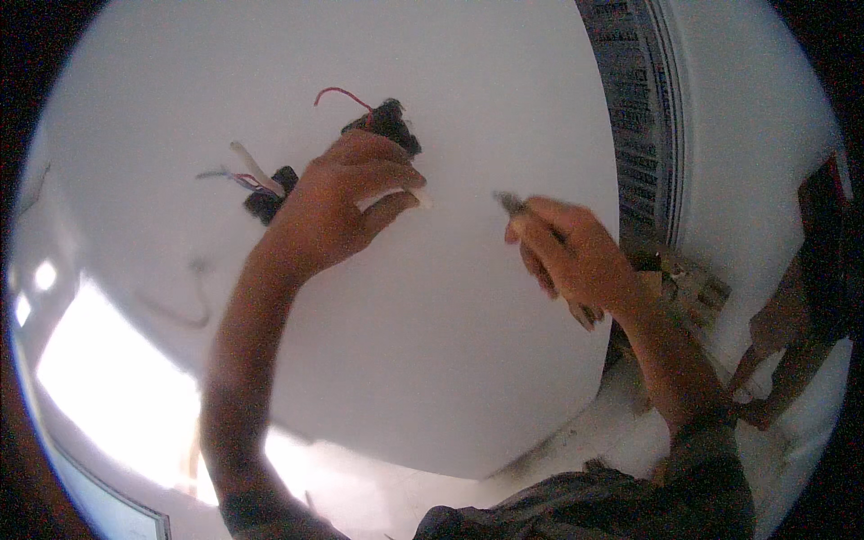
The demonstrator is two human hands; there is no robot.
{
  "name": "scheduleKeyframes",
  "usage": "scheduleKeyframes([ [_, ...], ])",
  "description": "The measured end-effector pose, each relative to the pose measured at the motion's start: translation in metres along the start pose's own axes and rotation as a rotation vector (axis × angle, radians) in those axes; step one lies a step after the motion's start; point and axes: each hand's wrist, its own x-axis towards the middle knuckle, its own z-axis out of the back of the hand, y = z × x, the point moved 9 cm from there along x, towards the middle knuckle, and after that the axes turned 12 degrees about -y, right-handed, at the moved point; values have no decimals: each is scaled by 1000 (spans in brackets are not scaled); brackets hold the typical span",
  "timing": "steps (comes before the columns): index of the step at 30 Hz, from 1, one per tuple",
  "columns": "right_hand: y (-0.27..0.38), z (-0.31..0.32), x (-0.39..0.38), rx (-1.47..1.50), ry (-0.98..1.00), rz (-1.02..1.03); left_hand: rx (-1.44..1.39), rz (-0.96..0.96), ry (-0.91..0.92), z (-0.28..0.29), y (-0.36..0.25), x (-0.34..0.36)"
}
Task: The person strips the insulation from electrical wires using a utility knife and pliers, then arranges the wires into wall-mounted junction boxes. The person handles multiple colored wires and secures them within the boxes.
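White piece (425, 200) pinched, tool (509, 202) apart

Left hand (340, 193) pinches the piece at its fingertips; right hand (578, 254), well apart, grips the blurred tool. Seemingly a positioning step; bringing tool to piece would call for a steady left pinch.

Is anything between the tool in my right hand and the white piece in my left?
Nothing visible is: only white tabletop separates the blurred tool in your right hand from the white piece in your left hand. The nearer black part lies off that line.
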Motion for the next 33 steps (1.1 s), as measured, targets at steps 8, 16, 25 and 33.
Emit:
scheduleKeyframes([
  [8, -9, 15, 52, 371, 21, -22, 226, 190, -264, -16, -25, 18],
  [16, 44, -46, 33, 399, 177, 120, -386, 931, -284, -2, 1, -66],
  [25, 49, -95, 57, 135, 221, 196, -594, 1039, -235, -14, 38, -107],
  [33, 59, -97, 59, 96, 267, 173, -597, 1056, -239, -8, 32, -107],
])
